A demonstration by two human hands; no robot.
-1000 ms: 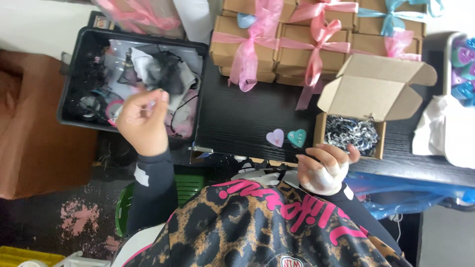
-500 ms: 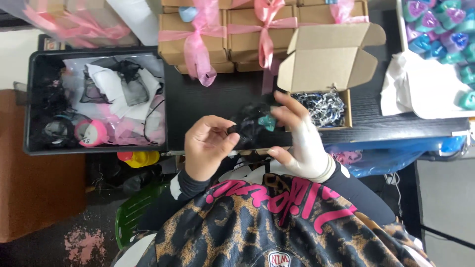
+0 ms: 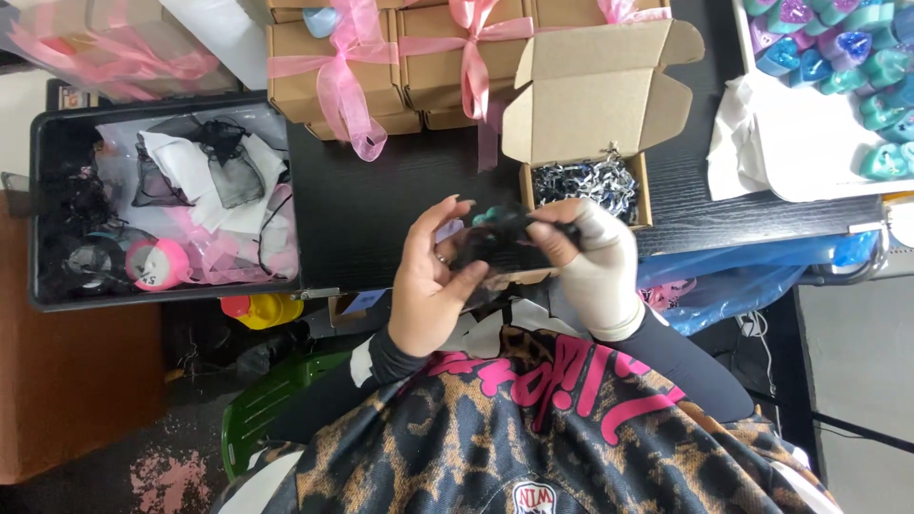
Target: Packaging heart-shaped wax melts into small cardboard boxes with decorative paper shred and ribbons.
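Surface [image 3: 381,209] of dark wood runs across the top of the view, and against its left edge stands a black bin [image 3: 43,238] with dark mesh pouches, pink ribbon and a pink tape roll inside. Along the far side sits a row of closed kraft boxes [image 3: 333,67] tied with pink bows; just right of them an open kraft box [image 3: 590,95] stands with its lid flaps up and shredded paper filling in its base. At the right a white tray [image 3: 809,162] carries teal, pink and purple heart shapes. Nearer, over the front edge of the surface, the two hands meet — the bare left hand [image 3: 428,286] curled loosely, fingers partly spread, cupping a small black mesh pouch [image 3: 490,246] from the left, and the right hand [image 3: 590,262], in a pale glove, pinching the pouch's right end. A teal heart [image 3: 487,217] shows at the pouch's top, just in front of the open box.
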